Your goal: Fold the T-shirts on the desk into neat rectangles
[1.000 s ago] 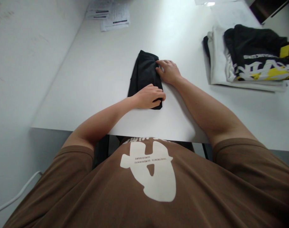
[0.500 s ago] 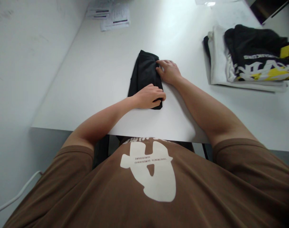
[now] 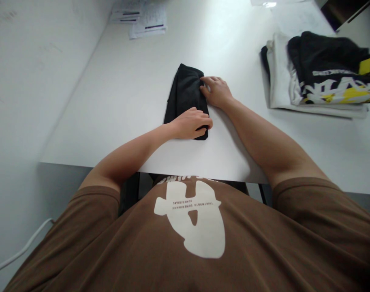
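A black garment (image 3: 188, 87), folded into a narrow bundle, lies on the white table (image 3: 118, 93) in front of me. My left hand (image 3: 192, 123) reaches across its near end, fingers curled over the right edge. Farther up that same edge, my right hand (image 3: 215, 90) pinches the fabric between thumb and fingers. The kind of garment cannot be made out while it is folded this way. Part of the near end is hidden under my left hand.
On the right is a stack of folded clothes (image 3: 318, 77), white and black, the top one printed in white and yellow. Printed papers (image 3: 148, 20) lie at the far left by the wall (image 3: 35, 81). A white cable (image 3: 23, 249) hangs at lower left.
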Demonstrator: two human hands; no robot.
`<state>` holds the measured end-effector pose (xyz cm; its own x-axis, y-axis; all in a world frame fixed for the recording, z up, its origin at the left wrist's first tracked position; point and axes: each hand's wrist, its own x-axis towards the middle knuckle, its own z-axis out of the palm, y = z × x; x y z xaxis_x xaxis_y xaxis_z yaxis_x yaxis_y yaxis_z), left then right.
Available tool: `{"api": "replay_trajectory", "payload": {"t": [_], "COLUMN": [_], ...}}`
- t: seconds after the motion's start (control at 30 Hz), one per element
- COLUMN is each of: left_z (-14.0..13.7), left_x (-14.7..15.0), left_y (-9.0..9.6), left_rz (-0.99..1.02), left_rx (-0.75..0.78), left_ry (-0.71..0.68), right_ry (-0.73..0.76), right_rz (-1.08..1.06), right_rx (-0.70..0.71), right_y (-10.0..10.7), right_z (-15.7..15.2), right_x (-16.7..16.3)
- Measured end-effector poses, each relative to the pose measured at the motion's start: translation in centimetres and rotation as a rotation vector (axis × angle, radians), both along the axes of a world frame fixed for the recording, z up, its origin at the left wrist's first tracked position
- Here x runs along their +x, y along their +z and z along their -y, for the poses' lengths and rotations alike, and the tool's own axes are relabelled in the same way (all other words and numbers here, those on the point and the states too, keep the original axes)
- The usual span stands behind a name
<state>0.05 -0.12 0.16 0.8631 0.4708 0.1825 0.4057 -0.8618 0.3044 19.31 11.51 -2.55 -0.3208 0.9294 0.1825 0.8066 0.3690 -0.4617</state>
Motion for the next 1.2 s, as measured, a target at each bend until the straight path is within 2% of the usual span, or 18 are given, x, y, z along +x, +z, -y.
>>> {"api": "replay_trajectory", "payload": {"t": [0.3,0.5,0.87,1.03,1.2], "left_z": [0.0,0.0,-0.1,-0.1,-0.2], "left_x": [0.0,0.0,0.0,0.0,0.0], "left_y": [0.1,0.0,-0.1,-0.3,-0.5], "left_rz": [-0.004,0.005,0.015,0.020,0.029], "left_rx": [-0.002,-0.007,-0.007,0.002,0.017], "left_ry": [-0.002,0.001,-0.004,-0.002,-0.009], "right_ry": [0.003,0.003,0.042,0.023,0.037], "right_rz": [0.018,-0.016,-0.084,-0.051,0.001], "right_rx": [0.074,0.026,-0.084,-0.035,0.070], "right_y": [-0.7,-0.5,1.1,0.3,-0.5], "right_z": [-0.7,-0.4,1.0,0.3,-0.5], "right_x": [0.2,0.2,-0.4,0.0,0.3]}}
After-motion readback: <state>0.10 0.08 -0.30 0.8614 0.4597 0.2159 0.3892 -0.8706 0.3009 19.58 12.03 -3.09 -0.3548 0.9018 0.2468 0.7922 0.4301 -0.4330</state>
